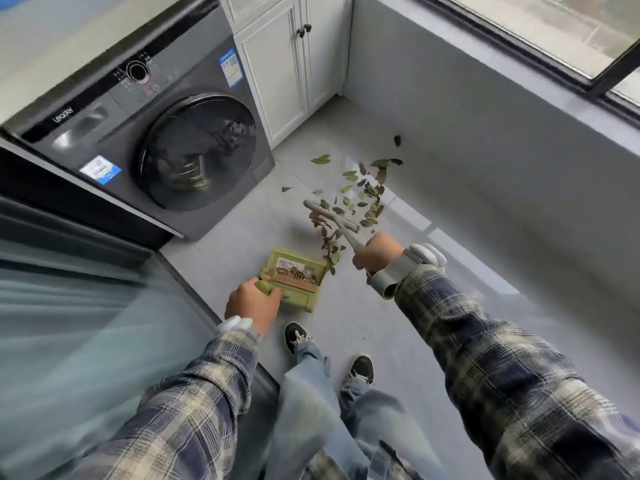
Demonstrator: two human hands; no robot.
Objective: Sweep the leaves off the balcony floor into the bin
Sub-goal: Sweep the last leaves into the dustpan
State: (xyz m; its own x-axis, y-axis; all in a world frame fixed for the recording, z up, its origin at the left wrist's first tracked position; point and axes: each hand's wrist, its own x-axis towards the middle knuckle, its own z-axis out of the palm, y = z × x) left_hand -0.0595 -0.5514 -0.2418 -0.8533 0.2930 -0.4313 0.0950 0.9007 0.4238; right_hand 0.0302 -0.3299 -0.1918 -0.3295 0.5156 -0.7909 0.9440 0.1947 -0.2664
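Head view, straight down onto a pale tiled balcony floor. Near and low, left hand, fingers curled tight round the handle of a green dustpan, pan down by the tiles just beyond the black sneakers, contact with the floor not clear. Further right and a touch farther out, right hand, clamped on the shaft of a grey broom, head angled to the far left and in among the litter. Green and reddish-brown leaves scattered in a loose band from the pan's right edge up toward the far wall, thickest around the broom head; a few strays farther off, one dark one alone close to the low grey wall. Brownish bits along the pan's toothed edge, too small to call. White device on a grey strap round the right wrist, another white one at the left wrist. Plaid sleeves on both arms, light jeans below. Dark front-loading washing machine at far left, white cabinet just right of it in the far corner. Dark-framed window at top right above the grey wall. Blurred glass door panel down the near left side.
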